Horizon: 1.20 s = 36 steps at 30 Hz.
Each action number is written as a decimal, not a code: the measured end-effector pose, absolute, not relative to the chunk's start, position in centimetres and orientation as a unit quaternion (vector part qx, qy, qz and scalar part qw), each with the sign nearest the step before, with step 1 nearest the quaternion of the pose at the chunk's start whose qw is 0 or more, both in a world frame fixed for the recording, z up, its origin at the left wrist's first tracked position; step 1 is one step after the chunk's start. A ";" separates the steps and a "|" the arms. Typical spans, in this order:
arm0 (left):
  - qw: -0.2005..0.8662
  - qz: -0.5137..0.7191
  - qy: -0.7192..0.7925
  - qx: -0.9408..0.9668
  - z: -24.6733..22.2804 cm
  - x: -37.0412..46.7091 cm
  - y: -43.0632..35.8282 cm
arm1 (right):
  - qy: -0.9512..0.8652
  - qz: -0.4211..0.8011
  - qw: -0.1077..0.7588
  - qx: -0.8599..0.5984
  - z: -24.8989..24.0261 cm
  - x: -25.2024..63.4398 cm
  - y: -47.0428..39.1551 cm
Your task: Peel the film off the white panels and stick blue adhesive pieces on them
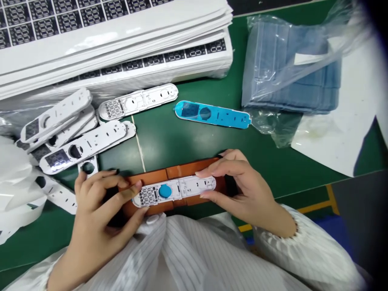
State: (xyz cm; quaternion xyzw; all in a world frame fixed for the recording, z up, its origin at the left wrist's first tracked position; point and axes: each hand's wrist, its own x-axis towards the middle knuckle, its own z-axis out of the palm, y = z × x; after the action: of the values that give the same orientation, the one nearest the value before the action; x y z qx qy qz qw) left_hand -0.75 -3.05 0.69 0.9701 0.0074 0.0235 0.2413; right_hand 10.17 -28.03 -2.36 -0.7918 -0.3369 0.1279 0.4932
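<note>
A long white plastic panel [194,186] with a digit grid at its left end lies in an orange-brown holder [175,171] near my body. Blue shows through its round hole. My left hand [106,206] grips the panel's left end between thumb and index finger. At the right end, the thumb and fingers of my right hand [239,186] pinch the panel's edges. Beyond the holder, a blue-faced panel [214,115] lies on the green table [169,137]. Another white panel [139,101] rests to its left, grid side up.
Several white panels [85,145] are piled at the left, beside curled white sheets [18,182]. A stack of printed sheets [121,44] fills the back left. Plastic-wrapped blue-grey pieces [294,68] lie at the back right on white paper [330,141].
</note>
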 end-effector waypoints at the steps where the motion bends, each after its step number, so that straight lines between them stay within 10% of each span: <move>1: 0.249 0.026 0.014 0.968 0.8 -0.7 -3.1 | -0.337 0.128 0.486 -0.796 -2.3 10.2 -28.0; 23: 0.185 -0.021 -0.098 0.978 2.1 -0.1 -1.4 | -0.477 0.007 0.371 -0.797 -0.5 11.2 -27.8; 36: 0.208 0.074 -0.078 0.972 1.2 -1.7 -2.5 | -0.213 -0.167 0.190 -0.944 -0.5 17.7 -28.3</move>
State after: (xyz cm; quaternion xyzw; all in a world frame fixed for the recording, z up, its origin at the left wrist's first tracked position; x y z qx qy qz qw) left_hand -1.74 -2.49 1.20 0.9721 -0.0784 0.0735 0.2084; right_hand 17.75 -28.28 -0.50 -0.9436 -0.2135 -0.1674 0.1900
